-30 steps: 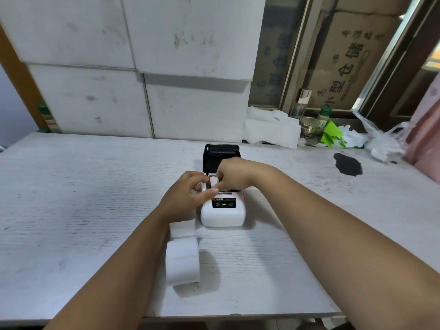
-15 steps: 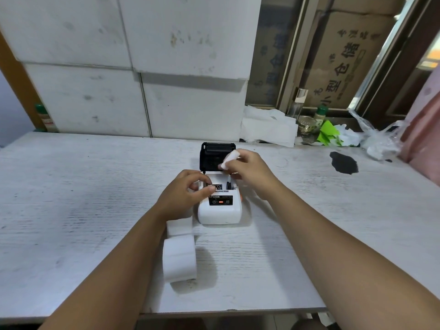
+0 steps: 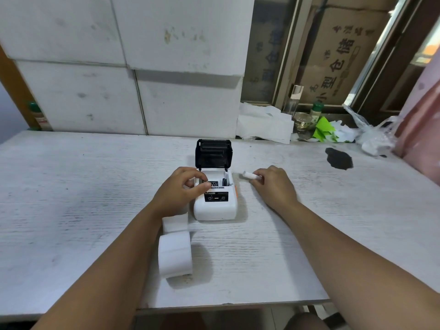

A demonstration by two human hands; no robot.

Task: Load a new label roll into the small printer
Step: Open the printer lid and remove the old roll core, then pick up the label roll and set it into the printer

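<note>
Table (image 3: 95, 186) | right hand (image 3: 273, 186) moved empty core (image 3: 250, 175) off printer (image 3: 215, 206)

Far behind the hold sit big white blocks (image 3: 123, 67) on the white table (image 3: 71, 186), with crumpled white paper (image 3: 264, 122), a glass jar (image 3: 302, 121), green paper (image 3: 322, 132), a clear plastic bag (image 3: 371, 134), a black blotch (image 3: 339, 158) and a cardboard box (image 3: 338, 60) off right.
</note>
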